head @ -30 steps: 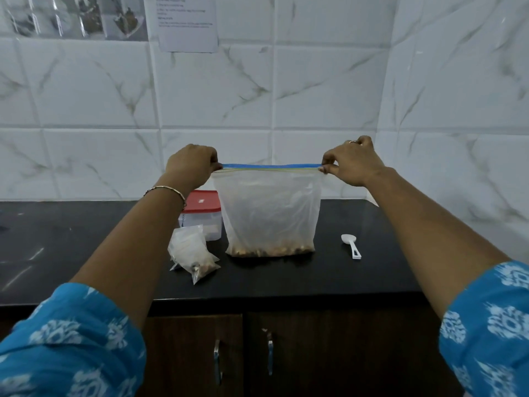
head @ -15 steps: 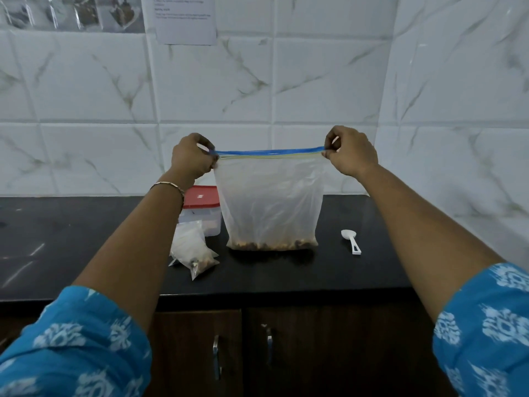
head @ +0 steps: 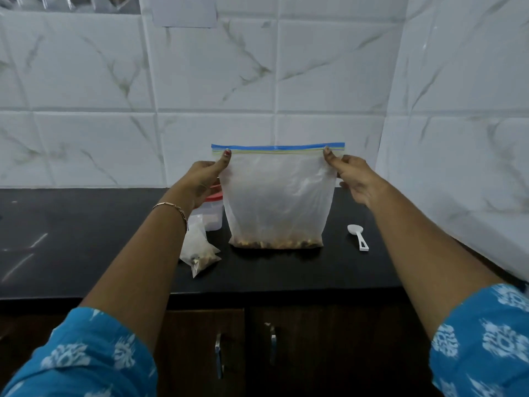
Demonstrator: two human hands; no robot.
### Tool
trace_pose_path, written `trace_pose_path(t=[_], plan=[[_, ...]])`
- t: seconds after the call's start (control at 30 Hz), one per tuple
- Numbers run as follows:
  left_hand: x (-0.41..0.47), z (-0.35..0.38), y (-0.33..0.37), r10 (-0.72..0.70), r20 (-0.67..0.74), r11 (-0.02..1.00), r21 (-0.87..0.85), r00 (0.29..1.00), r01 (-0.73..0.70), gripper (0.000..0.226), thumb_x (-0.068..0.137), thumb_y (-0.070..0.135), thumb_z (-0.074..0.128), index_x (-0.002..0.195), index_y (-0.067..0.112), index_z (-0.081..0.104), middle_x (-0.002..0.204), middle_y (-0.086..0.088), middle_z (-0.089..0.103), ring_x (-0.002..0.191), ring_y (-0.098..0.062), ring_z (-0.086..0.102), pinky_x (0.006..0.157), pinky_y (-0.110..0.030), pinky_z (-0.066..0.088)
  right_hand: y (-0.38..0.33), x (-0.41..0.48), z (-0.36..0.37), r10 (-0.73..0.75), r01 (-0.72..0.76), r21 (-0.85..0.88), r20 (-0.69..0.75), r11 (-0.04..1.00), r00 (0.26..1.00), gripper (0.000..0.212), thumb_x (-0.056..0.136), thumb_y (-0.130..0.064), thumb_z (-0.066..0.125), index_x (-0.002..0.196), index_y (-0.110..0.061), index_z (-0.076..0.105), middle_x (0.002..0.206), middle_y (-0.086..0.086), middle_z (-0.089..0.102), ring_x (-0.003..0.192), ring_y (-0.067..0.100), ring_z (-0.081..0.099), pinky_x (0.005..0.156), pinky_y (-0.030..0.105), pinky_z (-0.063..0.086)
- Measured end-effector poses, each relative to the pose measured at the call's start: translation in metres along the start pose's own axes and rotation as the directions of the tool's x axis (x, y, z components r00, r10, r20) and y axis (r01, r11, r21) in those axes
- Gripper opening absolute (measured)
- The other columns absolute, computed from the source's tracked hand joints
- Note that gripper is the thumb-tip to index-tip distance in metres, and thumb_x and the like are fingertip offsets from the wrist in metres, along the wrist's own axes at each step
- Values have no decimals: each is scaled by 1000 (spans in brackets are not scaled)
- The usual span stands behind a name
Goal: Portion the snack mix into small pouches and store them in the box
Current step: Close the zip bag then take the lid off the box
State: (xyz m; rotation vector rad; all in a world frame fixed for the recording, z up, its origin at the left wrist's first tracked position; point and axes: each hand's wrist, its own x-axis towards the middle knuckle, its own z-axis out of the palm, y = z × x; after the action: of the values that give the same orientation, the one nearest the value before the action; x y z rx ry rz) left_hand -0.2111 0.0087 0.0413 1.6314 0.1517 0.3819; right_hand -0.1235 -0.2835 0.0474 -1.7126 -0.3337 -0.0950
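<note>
Countertop (head: 86, 239) of dark stone carries everything. Furthest left lie the small pouches (head: 200, 250), a loose heap of clear plastic with some mix in the lowest corner, partly hidden by the left forearm. Just behind them stands the box (head: 213, 217), translucent with a red lid, half covered by the left hand (head: 200, 181). That hand pinches the left top corner of the zip bag (head: 277, 196), thumb flat on the near face just under the zip strip (head: 277, 147); its other fingers are behind the plastic and out of sight. The bag stands upright with its bottom on the counter, and the snack mix (head: 276, 243) forms a shallow layer there, well below both hands. The strip runs level from left to right, pulled taut between the two grips, and its two sides look pressed together, though I cannot tell whether it is sealed. The right hand (head: 356, 181) pinches the right top corner in the same way, thumb in front. To its right a white spoon (head: 357, 235) lies flat, nearer that hand, so scooping would likely fall to the right while the left steadies the mouth.
</note>
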Motion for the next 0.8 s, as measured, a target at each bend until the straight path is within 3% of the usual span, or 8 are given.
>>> trace_pose_path(t=[0.07, 0.13, 0.23, 0.37, 0.47, 0.6, 0.7, 0.8], plan=[[0, 2, -6, -14, 59, 1000, -21, 998, 15, 50, 87, 51, 60, 106, 5, 63, 116, -11, 68, 108, -26, 63, 101, -42, 47, 12, 0, 3, 36, -39, 54, 68, 998, 997, 51, 72, -63, 68, 87, -14, 60, 99, 0, 68, 97, 18, 60, 99, 37, 41], [4, 8, -12, 30, 80, 996, -85, 996, -23, 32, 98, 37, 50, 96, 9, 64, 103, -6, 72, 90, -18, 70, 88, -36, 52, 21, 3, 8, 17, -28, 156, 73, 987, 997, 38, 86, -49, 62, 86, -12, 65, 90, 2, 73, 87, 18, 66, 96, 37, 47], [14, 21, -19, 84, 27, 982, -174, 996, -78, 32, 105, 28, 39, 84, 11, 58, 72, 2, 74, 65, -10, 71, 66, -26, 48, 23, 13, 17, -10, 3, 291, 20, 957, 1000, 37, 102, -31, 44, 81, -9, 66, 67, -2, 72, 61, 11, 68, 67, 24, 53], [43, 33, -30, 82, -84, 925, -364, 993, -107, 33, 107, 20, 32, 80, 8, 47, 53, -4, 65, 52, -21, 62, 61, -32, 47, 18, 41, 39, 60, -18, 439, -83, 898, 995, 41, 106, -26, 36, 72, -11, 54, 47, -4, 58, 39, 7, 52, 43, 15, 41], [67, 40, -33, 62, -115, 888, -447, 991, -108, 31, 107, 21, 32, 85, 8, 49, 61, -8, 61, 57, -23, 56, 61, -35, 53, 25, 73, 55, 108, 4, 565, -166, 825, 980, 40, 106, -23, 36, 69, -12, 48, 42, -5, 46, 33, 4, 41, 37, 14, 35], [102, 50, -24, 62, -133, 876, -467, 989, -118, 32, 107, 23, 33, 86, 7, 52, 71, -11, 57, 60, -23, 54, 62, -34, 48, 26, 112, 61, 70, 90, 498, -294, 862, 953, 38, 104, -22, 39, 69, -14, 51, 51, -4, 52, 35, 2, 44, 39, 16, 36], [129, 57, -9, 110, -128, 927, -343, 986, -148, 34, 106, 27, 35, 88, 9, 57, 68, -7, 67, 59, -18, 65, 62, -29, 53, 22, 140, 55, 22, 161, 452, -373, 877, 928, 42, 104, -24, 39, 66, -16, 54, 45, -8, 50, 37, 3, 43, 44, 20, 36], [147, 69, 6, 101, -138, 942, -306, 985, -140, 34, 106, 24, 36, 87, 6, 57, 80, -11, 62, 61, -15, 66, 56, -21, 54, 16, 158, 43, 35, 136, 416, -378, 899, 925, 44, 105, -24, 39, 65, -15, 56, 49, -4, 51, 42, 5, 45, 48, 21, 39]])
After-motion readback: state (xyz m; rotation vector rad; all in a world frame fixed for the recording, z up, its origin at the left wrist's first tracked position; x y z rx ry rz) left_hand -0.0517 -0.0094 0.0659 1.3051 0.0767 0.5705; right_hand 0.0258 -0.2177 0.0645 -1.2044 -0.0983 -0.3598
